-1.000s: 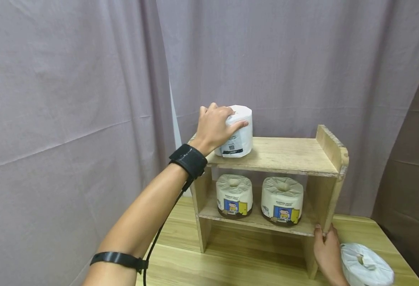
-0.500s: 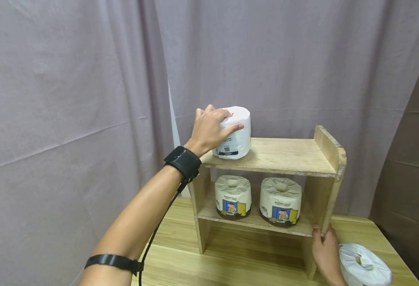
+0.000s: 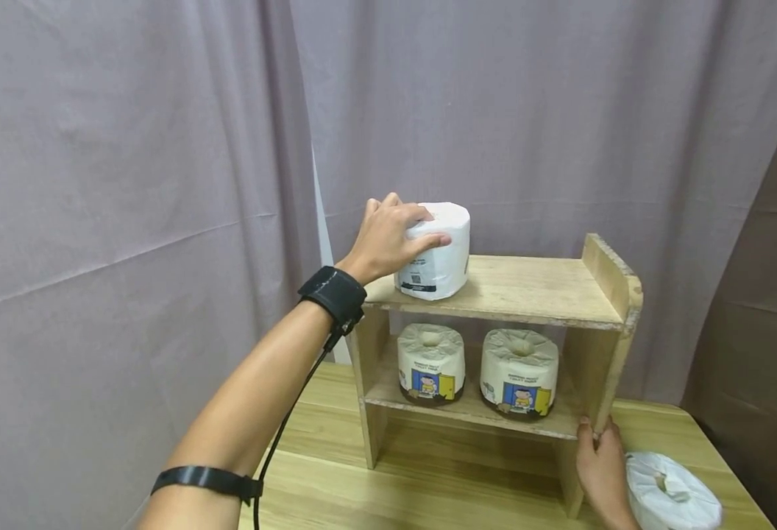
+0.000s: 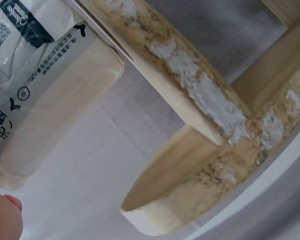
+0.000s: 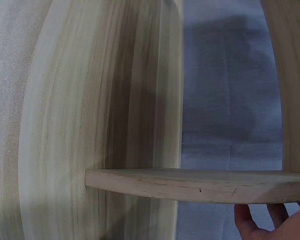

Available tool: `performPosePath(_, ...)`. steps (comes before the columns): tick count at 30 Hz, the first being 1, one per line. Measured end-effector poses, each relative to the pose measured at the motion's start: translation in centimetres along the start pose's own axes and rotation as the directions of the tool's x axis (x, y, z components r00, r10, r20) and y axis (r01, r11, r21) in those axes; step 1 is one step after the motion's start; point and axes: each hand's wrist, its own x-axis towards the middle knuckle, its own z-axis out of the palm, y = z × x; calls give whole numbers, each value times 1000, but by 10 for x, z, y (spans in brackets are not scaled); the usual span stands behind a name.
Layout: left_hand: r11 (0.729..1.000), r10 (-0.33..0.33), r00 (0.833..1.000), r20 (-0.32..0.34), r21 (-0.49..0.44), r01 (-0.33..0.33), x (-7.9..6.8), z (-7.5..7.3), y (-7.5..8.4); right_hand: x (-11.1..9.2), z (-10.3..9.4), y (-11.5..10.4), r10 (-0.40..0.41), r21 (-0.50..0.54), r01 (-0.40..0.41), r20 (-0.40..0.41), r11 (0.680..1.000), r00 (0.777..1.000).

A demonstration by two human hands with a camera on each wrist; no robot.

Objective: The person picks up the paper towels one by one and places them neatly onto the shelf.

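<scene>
My left hand point(image 3: 388, 239) grips a white wrapped toilet roll point(image 3: 451, 254) at the left end of the wooden shelf's top board point(image 3: 527, 287). Its thumb lies across the front of the roll and its fingers reach over the top. In the left wrist view the roll's printed wrapper point(image 4: 45, 90) shows close up, with a fingertip point(image 4: 5, 215) below it. My right hand point(image 3: 603, 464) holds the shelf's right side panel point(image 3: 614, 368) near the middle board; in the right wrist view its curled fingers point(image 5: 255, 225) are at the panel's edge.
Two cream toilet rolls with cartoon labels, a left one point(image 3: 431, 368) and a right one point(image 3: 519, 375), stand on the middle board. Another white roll point(image 3: 673, 493) is on the wooden table point(image 3: 322, 471) right of the shelf. Grey curtains point(image 3: 527, 110) hang behind and at the left.
The white roll under my left hand has turned slightly, its label shifting left, and sits a little lower in view. My right hand keeps its hold on the side panel.
</scene>
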Motion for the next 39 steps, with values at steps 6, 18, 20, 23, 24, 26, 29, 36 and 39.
performPosePath(6,995,6,1000,30,-99,-3,1,3,-7,-2,0,1,9,9,-9,-13,1000,1000)
performPosePath(18,993,-9,994,109,-119,22,3,6,-4,-2,-3,1,12,14,-12,-7,1000,1000)
performPosePath(20,997,-3,994,110,-82,12,2,6,-3,-2,-2,1,7,16,-7,-9,1000,1000)
performPosePath(23,1000,6,995,102,-20,-4,-1,6,-1,-2,-2,-1,5,16,-5,-11,1000,1000)
performPosePath(24,1000,10,995,96,5,-11,-2,5,0,-3,-1,-1,5,18,-5,-9,1000,1000)
performPosePath(26,999,19,996,83,47,-23,-2,4,1,-3,-2,-2,3,22,-2,-5,1000,1000)
performPosePath(29,994,23,998,57,101,-29,-2,3,5,-3,-3,-3,-7,33,7,1,999,1000)
performPosePath(36,975,-10,1000,-4,224,10,5,3,25,-4,-3,-5,-28,25,28,-7,999,1000)
performPosePath(39,954,-19,1000,-6,298,20,7,6,36,-4,-2,-5,-28,20,28,-11,999,1000)
